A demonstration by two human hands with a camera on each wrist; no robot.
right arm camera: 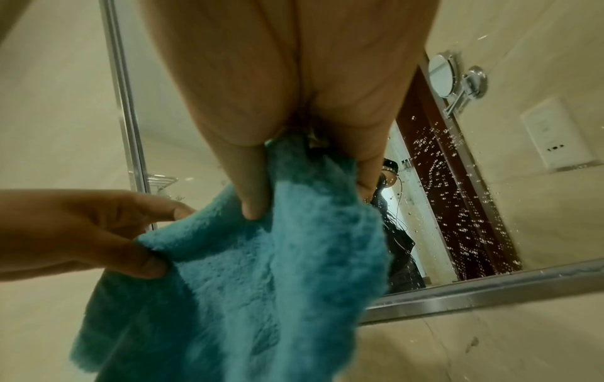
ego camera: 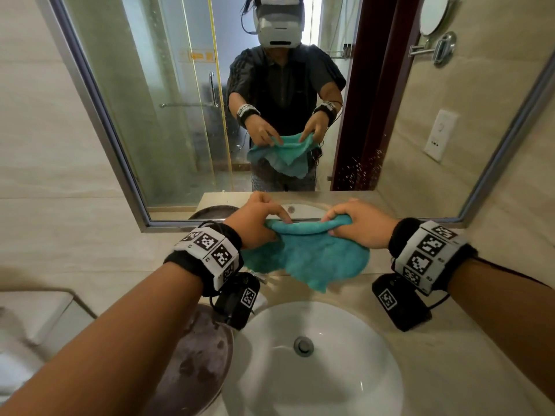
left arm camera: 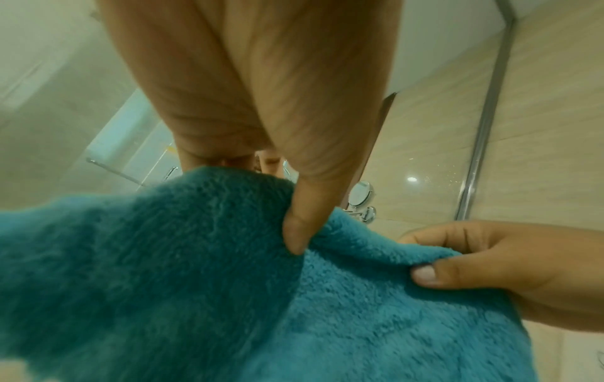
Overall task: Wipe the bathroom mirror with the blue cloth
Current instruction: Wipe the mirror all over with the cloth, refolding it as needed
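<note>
I hold the fluffy blue cloth (ego camera: 312,256) in both hands over the back of the counter, just below the mirror's lower edge. My left hand (ego camera: 258,223) pinches its upper left part between thumb and fingers, and my right hand (ego camera: 354,225) grips the bunched top edge on the right. The rest of the cloth (left arm camera: 229,284) hangs loose beneath them. The big framed mirror (ego camera: 168,94) fills the wall ahead and reflects a person holding the cloth. Water droplets (right arm camera: 464,206) speckle its lower right glass.
A white round sink (ego camera: 315,364) with a metal drain sits below my hands in the beige counter (ego camera: 450,349). A dark round tray (ego camera: 198,364) lies left of the sink. A wall socket and a round swing-arm mirror appear as reflections (ego camera: 440,135) on the right.
</note>
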